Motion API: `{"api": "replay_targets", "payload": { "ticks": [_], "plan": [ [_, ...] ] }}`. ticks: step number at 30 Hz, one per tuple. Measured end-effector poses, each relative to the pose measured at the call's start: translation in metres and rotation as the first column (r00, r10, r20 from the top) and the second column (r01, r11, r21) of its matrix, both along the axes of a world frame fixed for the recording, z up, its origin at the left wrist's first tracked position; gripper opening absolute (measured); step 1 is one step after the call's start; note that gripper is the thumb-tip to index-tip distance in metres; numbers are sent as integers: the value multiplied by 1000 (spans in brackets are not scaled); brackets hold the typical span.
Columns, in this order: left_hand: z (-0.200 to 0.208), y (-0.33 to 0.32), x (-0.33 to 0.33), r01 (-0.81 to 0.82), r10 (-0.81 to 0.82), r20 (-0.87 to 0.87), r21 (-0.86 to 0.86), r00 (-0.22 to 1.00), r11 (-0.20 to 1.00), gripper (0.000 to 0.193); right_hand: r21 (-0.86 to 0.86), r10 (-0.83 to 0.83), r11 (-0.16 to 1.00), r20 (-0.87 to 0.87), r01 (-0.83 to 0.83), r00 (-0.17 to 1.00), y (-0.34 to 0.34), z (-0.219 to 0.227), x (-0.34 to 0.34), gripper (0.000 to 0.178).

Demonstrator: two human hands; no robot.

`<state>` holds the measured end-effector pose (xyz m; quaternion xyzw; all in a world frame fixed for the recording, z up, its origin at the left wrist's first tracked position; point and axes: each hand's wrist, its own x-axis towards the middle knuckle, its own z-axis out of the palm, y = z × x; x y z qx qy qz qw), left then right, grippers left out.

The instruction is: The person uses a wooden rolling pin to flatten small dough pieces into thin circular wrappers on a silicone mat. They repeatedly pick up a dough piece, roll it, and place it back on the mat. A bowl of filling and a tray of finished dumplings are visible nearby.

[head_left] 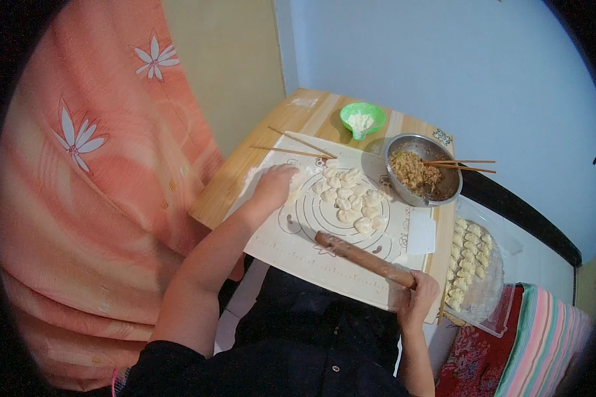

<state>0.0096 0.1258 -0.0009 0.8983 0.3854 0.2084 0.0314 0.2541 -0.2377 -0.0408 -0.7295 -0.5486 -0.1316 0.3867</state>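
Indoors: floured mat (291,257) on table (222,196), orange curtain (106,218); right hand (420,298) gripping rolling pin (364,259); left hand (275,185), grip unclear.

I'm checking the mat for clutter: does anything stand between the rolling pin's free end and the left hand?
Nothing visible: only printed mat shows between the left hand and the free end of the rolling pin, which the right hand grips. The dough pieces lie to the right of that path.

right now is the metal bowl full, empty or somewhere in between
Partly full: a brown mixture lies inside the metal bowl, with bare inner wall showing above it.
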Motion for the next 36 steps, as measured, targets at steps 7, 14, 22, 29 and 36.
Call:
{"api": "replay_targets", "payload": {
  "ticks": [7,14,22,29,36],
  "plan": [
    [-12,-25,45,215,-243,-212,-147,946,965,53,61,-124,989,-181,137,976,-4,-6,2,39],
    [-21,-139,10,193,-224,-135,-209,965,959,59,152,-131,971,-319,187,939,-3,-22,6,39],
    [-24,-197,25,438,-464,-206,-160,861,884,75,151,-116,975,-289,165,950,-3,-22,8,41],
    [3,-187,-1,408,-411,40,-235,911,882,63,-84,-149,986,-90,142,985,5,6,2,40],
    [-12,-135,7,245,-246,-30,-41,969,969,53,-326,134,939,58,-109,989,60,22,-40,44]
  ]
}}
